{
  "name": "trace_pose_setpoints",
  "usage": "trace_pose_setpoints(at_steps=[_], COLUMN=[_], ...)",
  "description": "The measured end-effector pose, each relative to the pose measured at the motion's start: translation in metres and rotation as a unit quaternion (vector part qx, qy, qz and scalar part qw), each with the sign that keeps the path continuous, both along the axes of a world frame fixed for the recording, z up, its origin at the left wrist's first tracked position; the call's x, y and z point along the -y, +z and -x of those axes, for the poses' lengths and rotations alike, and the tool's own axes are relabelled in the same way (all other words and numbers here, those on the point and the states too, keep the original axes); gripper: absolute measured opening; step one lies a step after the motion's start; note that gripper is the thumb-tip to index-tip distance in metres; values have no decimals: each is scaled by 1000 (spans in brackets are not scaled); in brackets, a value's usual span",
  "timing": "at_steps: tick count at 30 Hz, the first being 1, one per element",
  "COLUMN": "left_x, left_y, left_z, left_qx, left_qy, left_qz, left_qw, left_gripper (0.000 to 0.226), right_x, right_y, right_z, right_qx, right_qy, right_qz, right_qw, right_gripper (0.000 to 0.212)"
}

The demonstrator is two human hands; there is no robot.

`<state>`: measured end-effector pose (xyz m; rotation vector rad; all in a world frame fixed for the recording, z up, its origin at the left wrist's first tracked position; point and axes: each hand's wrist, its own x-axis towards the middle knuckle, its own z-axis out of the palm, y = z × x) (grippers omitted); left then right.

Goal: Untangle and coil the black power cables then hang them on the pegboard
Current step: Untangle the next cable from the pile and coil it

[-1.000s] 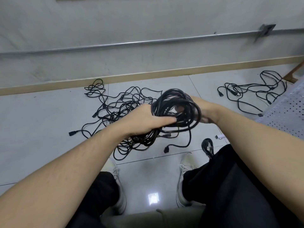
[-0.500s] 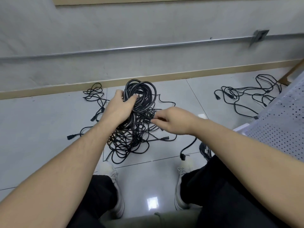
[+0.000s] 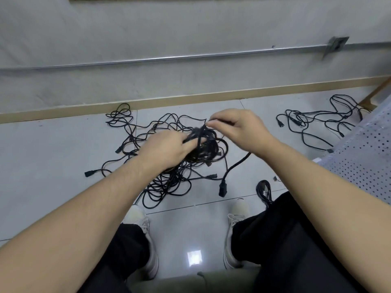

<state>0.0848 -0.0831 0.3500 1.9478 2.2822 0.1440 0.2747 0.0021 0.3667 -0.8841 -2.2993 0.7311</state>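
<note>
My left hand (image 3: 167,148) grips a thick coil of black power cable (image 3: 208,148) above the floor, fingers curled round its left side. Just above and to the right, my right hand (image 3: 239,127) pinches a strand of that cable between thumb and fingers. A loose end with a black plug (image 3: 221,188) hangs down from the coil. Beneath the coil a tangled heap of black cables (image 3: 169,182) spreads over the tiles. The white perforated pegboard (image 3: 366,157) lies at the right edge.
A second tangle of black cables (image 3: 317,127) lies on the floor at the right, near the wall. A small coiled cable (image 3: 264,190) sits by my right knee. My shoes (image 3: 234,216) rest on the grey tiles; a wall with a metal conduit (image 3: 190,57) runs behind.
My left hand has brought the coil down and to the right. My right hand has risen above the coil and now pinches a strand at its top. The plug end hangs further right.
</note>
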Motion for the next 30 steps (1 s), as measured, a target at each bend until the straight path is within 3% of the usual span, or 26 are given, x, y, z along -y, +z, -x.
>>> trace_pose_setpoints(at_steps=[2, 4, 7, 11, 15, 18, 22, 24, 25, 26, 30], left_x=[3, 7, 10, 16, 16, 16, 19, 19, 19, 18, 16], left_y=[0, 1, 2, 0, -4, -2, 3, 3, 2, 2, 4], left_z=[-7, -11, -17, -28, -32, -34, -28, -23, -19, -17, -11], left_qx=[4, 34, 105, 89, 76, 101, 240, 261, 270, 281, 306], left_qy=[-56, -105, -117, -166, -210, -187, -103, -71, -55, -41, 10], left_qz=[13, 14, 10, 45, 17, 5, -27, -64, -80, -88, -66], left_qw=[998, 994, 988, 981, 975, 977, 965, 961, 958, 955, 950], left_gripper=[69, 66, 65, 64, 67, 76, 58, 61, 63, 63, 56], right_x=[-7, -10, -17, -15, -17, -20, -28, -29, -28, -27, -23], right_y=[-1, -2, -3, -7, -8, -11, -27, -35, -37, -38, -44], right_z=[-5, -11, -16, -12, -4, -2, -9, -17, -19, -20, -16], right_qx=[-26, -57, -80, -70, -72, -65, -36, -9, 3, 19, 104], right_qy=[5, 13, 25, 49, 44, 24, -7, -6, -8, -11, -31], right_qz=[45, 90, 134, 176, 208, 244, 346, 375, 384, 386, 336], right_qw=[999, 994, 987, 981, 974, 967, 937, 927, 923, 922, 935], right_gripper=[10, 19, 17, 14, 12, 9, 12, 30, 30, 19, 22])
